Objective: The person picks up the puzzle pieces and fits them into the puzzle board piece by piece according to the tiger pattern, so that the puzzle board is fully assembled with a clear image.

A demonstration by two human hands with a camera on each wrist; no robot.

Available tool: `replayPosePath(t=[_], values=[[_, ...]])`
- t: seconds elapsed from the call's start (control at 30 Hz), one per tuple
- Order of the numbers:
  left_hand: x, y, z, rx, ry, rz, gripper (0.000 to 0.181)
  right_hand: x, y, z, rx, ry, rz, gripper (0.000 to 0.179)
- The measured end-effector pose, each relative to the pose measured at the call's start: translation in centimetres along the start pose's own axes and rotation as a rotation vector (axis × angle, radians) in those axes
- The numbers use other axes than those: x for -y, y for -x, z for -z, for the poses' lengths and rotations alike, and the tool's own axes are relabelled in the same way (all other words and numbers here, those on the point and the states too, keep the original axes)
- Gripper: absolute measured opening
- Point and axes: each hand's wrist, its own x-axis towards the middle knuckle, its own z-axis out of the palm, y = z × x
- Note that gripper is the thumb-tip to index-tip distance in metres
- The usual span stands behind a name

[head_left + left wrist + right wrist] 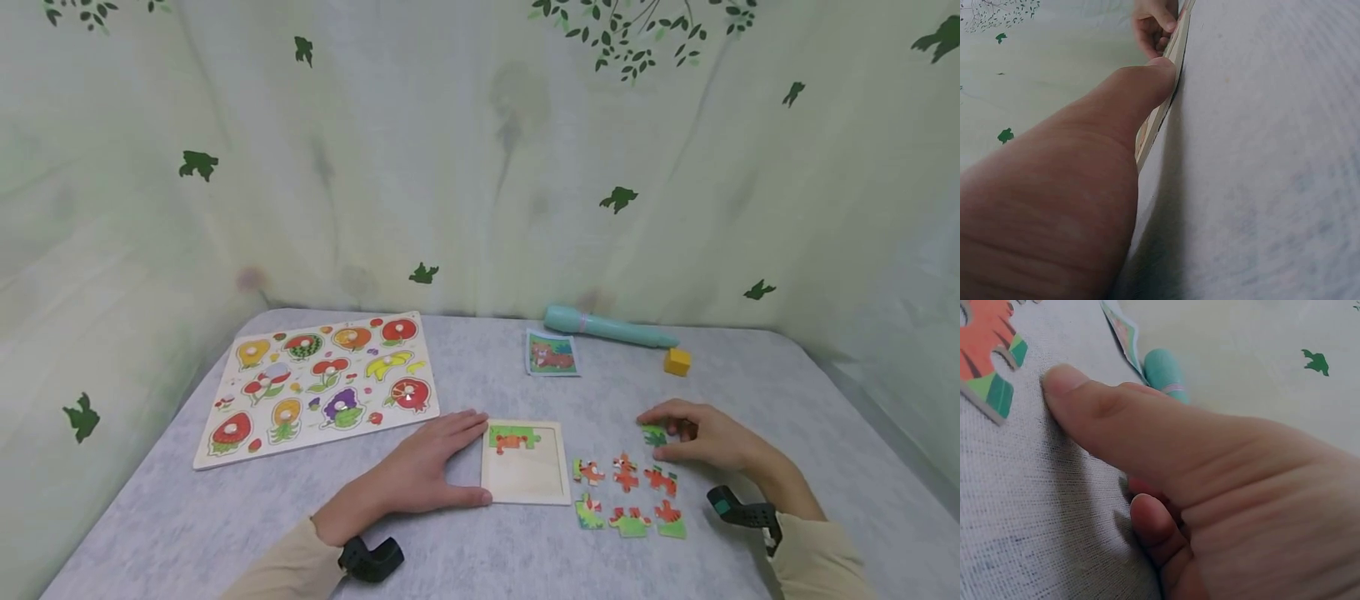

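Note:
In the head view, my left hand (423,467) lies with fingers outstretched along the left side of a small wooden puzzle tray (525,483). Its thumb (1147,87) rests at the tray's edge. Orange and green puzzle pieces (513,438) fill part of the tray's top row. To the right, my right hand (708,437) is over a green puzzle piece (655,435), index finger and thumb at its edges. From the right wrist, the thumb (1097,406) hides that piece. Several loose orange and green pieces (625,473) lie in two rows between tray and right hand.
A fruit puzzle board (315,383) lies at the left. Beyond the tray are a bear picture card (552,354), a long teal pen-shaped object (611,327) and a yellow block (677,362). A patterned curtain (480,167) hangs behind the table.

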Motion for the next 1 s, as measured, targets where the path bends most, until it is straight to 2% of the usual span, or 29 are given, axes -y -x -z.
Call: replayPosePath(t=[1.0], values=[[0.05, 0.12, 0.0, -0.005, -0.004, -0.011, 0.095, 0.17, 0.15, -0.33, -0.017, 0.004, -0.033, 0.044]])
